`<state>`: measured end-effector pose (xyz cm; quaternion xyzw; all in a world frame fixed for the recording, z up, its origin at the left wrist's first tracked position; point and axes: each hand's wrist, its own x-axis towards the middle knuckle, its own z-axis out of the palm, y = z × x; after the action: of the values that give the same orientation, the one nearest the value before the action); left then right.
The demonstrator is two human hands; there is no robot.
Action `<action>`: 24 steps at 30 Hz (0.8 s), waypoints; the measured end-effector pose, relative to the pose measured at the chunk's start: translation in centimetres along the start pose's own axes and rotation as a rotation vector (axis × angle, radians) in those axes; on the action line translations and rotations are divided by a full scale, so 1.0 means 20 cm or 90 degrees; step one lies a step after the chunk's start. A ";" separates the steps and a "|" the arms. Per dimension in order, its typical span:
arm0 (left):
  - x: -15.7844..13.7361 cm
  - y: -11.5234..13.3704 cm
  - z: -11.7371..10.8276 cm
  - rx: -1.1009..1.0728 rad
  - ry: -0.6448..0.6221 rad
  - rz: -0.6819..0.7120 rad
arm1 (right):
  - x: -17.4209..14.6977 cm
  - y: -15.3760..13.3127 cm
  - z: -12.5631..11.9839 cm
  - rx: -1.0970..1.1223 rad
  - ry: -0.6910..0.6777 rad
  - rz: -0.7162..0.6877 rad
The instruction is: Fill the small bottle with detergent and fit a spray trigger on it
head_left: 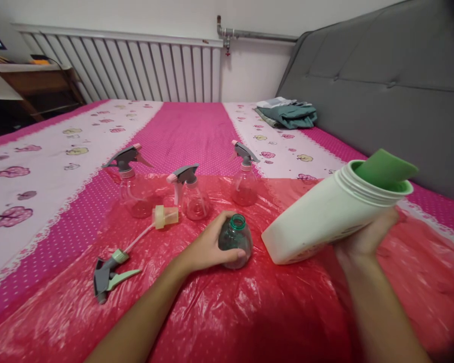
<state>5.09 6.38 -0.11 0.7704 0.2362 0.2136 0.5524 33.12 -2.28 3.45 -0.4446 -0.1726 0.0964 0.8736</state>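
Note:
My left hand [215,244] is wrapped round a small clear greenish bottle [240,244], uncapped and upright on the red plastic sheet [219,307]. To the right, my right hand [366,237] grips a large white jug [318,217] from behind and below, its fingers mostly hidden. The jug tilts with its wide mouth up and to the right, and a green spout [386,169] shows in that mouth. Left of my left arm lies a loose grey and green spray trigger [109,275] with its tube. The tube's end reaches a yellowish funnel-like piece [164,217].
Behind my hands stand three clear spray bottles with grey and pink triggers: one at left [136,196], one in the middle [195,201], one further right [244,186]. Folded clothes [287,113] lie near the grey headboard [382,75]. A radiator [136,65] lines the wall.

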 end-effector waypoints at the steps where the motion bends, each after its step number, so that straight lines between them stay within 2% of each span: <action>1: 0.00 0.00 0.00 0.001 0.001 -0.002 | 0.00 0.00 0.00 0.004 0.007 0.010; 5: 0.00 0.00 0.00 -0.004 -0.002 -0.004 | 0.00 0.01 0.00 0.031 0.014 0.033; 11: 0.00 -0.01 0.00 -0.009 -0.009 0.006 | 0.00 0.00 0.01 0.025 0.023 -0.022; 21: -0.01 -0.02 0.00 -0.008 -0.014 0.017 | -0.01 0.00 0.01 0.010 0.031 0.056; 24: -0.01 -0.02 0.00 -0.005 -0.017 0.025 | -0.02 0.00 0.01 -0.003 0.027 0.044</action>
<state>4.85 6.43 -0.46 0.7757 0.2127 0.2154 0.5538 32.72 -2.22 3.49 -0.4545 -0.1391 0.1171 0.8720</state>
